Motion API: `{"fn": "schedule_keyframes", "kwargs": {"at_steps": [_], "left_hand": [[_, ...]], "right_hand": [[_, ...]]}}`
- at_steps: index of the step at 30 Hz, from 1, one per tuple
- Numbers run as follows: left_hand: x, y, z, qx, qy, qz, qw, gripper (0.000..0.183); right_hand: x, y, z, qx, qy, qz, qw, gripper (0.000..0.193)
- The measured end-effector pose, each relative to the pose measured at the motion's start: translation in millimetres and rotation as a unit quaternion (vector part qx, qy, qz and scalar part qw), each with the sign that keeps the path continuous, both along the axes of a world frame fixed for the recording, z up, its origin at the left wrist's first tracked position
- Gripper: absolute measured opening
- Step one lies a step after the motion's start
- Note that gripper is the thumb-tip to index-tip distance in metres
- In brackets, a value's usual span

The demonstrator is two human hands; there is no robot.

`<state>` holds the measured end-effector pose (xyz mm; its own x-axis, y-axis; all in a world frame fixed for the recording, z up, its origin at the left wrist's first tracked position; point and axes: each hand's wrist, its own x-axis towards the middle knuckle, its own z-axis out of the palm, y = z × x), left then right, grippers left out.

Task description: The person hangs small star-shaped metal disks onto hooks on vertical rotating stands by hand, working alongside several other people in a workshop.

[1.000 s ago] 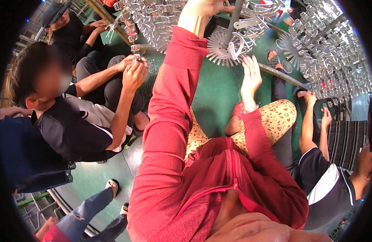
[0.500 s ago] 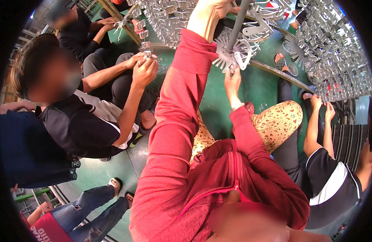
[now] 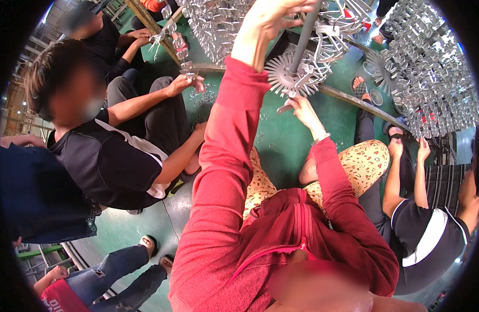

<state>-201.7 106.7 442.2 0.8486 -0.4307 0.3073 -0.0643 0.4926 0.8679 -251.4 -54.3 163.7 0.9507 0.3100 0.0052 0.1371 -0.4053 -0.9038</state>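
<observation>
Fingers point(image 3: 296, 101) of the right hand point(image 3: 302, 106) pinch together on a small flat silvery metal piece point(image 3: 284, 108), held just below the toothed disc point(image 3: 286, 78) at the foot of a grey pole point(image 3: 303, 34). That disc is thin bright metal with short spokes all round its rim, like a saw blade, and a few cut metal parts hang off it. Higher up, the left hand point(image 3: 268, 18) reaches to the same pole, its fingers point(image 3: 294, 6) curled loosely beside the shaft; whether they truly grip it cannot be told, since the frame's top edge cuts them off. Both arms wear a soft red fleece jacket point(image 3: 281, 234) with a zip, over yellow patterned trousers point(image 3: 361, 158).

Below lies a smooth green floor point(image 3: 281, 140), scattered with small shiny bits near a curved dark rail point(image 3: 354, 101). To the left a person in a black shirt point(image 3: 107, 166) sits with one hand point(image 3: 185, 80) raised to a dangling chain of clear glinting pieces point(image 3: 174, 41). To the right another person in black and white point(image 3: 424, 234) lifts both hands toward a dense rack of silvery hanging parts point(image 3: 431, 67). A similar glittering cluster point(image 3: 213, 23) hangs at the top centre.
</observation>
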Motion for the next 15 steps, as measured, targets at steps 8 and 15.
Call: {"fn": "schedule_keyframes", "kwargs": {"at_steps": [8,15], "left_hand": [[-8.1,72.1,-199.6,0.324,0.015,0.115,0.939,0.028],[-67.7,2.0,-294.0,0.091,0.365,-0.056,0.925,0.034]], "right_hand": [[25.7,0.0,0.3,0.057,-0.044,0.163,0.984,0.041],[35.3,-8.9,24.6,0.009,-0.021,0.197,0.98,0.032]]}}
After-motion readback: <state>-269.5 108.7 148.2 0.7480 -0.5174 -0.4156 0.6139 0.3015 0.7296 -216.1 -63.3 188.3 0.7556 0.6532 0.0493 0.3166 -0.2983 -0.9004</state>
